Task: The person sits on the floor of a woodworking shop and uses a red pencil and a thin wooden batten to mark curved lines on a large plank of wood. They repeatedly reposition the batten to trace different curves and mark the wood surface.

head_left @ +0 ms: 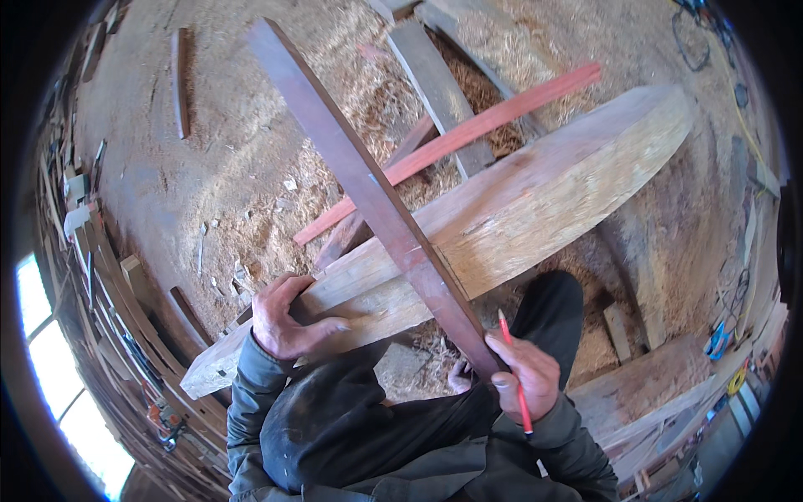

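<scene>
A long, thick pale timber (544,222) with a curved far-right end slants across in front of me. My left hand (283,322) is closed over its near-left part, thumb on the near side and fingers at the far edge. Across the timber's middle lies a straight reddish-brown board (355,171), running from far left to near right. My right hand (535,376) holds a red pencil (505,328) and is at the board's near end. The pencil's sharpened tip points away from me. Part of the right hand's grip on the board is hidden.
Beyond the timber, a red wooden strip (502,115) crosses grey planks (431,88) on the shaving-strewn floor. Stacked lumber (125,309) and an orange chainsaw (165,414) are at left. A thick slab (644,381) and a blue tool (717,341) are at right.
</scene>
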The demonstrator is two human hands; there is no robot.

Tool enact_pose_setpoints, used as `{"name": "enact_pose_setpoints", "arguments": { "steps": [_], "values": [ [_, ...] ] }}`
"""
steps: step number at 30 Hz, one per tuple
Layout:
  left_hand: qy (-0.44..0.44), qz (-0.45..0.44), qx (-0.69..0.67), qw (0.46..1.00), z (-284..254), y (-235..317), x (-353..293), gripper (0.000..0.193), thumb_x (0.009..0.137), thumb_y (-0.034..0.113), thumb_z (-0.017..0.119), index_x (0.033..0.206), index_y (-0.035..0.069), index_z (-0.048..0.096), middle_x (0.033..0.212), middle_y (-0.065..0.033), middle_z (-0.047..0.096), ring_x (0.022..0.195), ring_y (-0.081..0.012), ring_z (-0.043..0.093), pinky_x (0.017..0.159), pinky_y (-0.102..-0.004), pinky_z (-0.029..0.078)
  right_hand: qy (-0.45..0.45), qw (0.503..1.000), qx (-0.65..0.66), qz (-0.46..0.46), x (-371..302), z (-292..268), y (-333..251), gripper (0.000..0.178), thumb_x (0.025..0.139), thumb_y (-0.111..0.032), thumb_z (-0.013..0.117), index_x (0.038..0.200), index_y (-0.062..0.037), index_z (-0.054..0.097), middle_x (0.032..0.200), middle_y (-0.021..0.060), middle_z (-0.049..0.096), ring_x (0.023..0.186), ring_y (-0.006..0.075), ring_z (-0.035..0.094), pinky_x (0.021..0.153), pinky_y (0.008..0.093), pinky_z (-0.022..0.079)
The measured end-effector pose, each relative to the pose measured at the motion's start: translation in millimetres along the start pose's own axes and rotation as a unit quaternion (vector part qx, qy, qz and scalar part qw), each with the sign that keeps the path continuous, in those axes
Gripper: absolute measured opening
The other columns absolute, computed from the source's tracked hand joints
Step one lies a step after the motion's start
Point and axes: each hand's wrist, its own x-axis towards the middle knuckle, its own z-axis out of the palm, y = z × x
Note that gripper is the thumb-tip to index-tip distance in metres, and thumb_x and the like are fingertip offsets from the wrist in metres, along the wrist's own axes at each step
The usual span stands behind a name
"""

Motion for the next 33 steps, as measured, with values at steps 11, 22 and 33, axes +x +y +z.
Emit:
{"name": "enact_pose_setpoints", "arguments": {
  "steps": [11, 22, 33],
  "values": [
    [0.129, 0.033, 0.106, 0.985, 8.7, 16.6, -69.4, 0.047, 0.071, 0.037, 0.095, 0.093, 0.0, 0.077, 0.074, -0.0128, 0.068, 0.061, -0.0254, 0.066, 0.057, -0.0371, 0.052, 0.026, 0.999, -0.019, 0.023, -100.4, 49.3, -2.1, 0.065, 0.083, -0.022, 0.086, 0.136, 0.0037, 0.057, 0.117, 0.0238, 0.068, 0.105, 0.0406, 0.07, 0.093, 0.0421, 0.056],
    [0.11, -0.083, 0.138, 0.981, 2.5, -2.2, -126.3, 0.043, 0.076, 0.034, 0.094, 0.1, 0.003, 0.079, 0.079, -0.0118, 0.074, 0.068, -0.0176, 0.07, 0.065, -0.0337, 0.055, 0.034, 0.997, 0.024, -0.061, -134.0, 89.7, 6.8, 0.066, 0.077, -0.019, 0.081, 0.133, 0.0065, 0.055, 0.108, 0.0254, 0.065, 0.098, 0.0443, 0.068, 0.085, 0.0498, 0.056],
    [0.343, -0.148, 0.05, 0.926, 17.6, -107.5, -211.0, 0.059, 0.085, 0.036, 0.088, 0.132, 0.007, 0.066, 0.114, -0.0157, 0.074, 0.108, -0.0271, 0.07, 0.1, -0.044, 0.051, -0.006, 0.996, 0.065, -0.057, -132.7, 93.8, 23.7, 0.063, 0.075, -0.02, 0.08, 0.129, 0.0077, 0.06, 0.099, 0.0223, 0.069, 0.09, 0.0423, 0.07, 0.083, 0.0456, 0.057]
  ]
}}
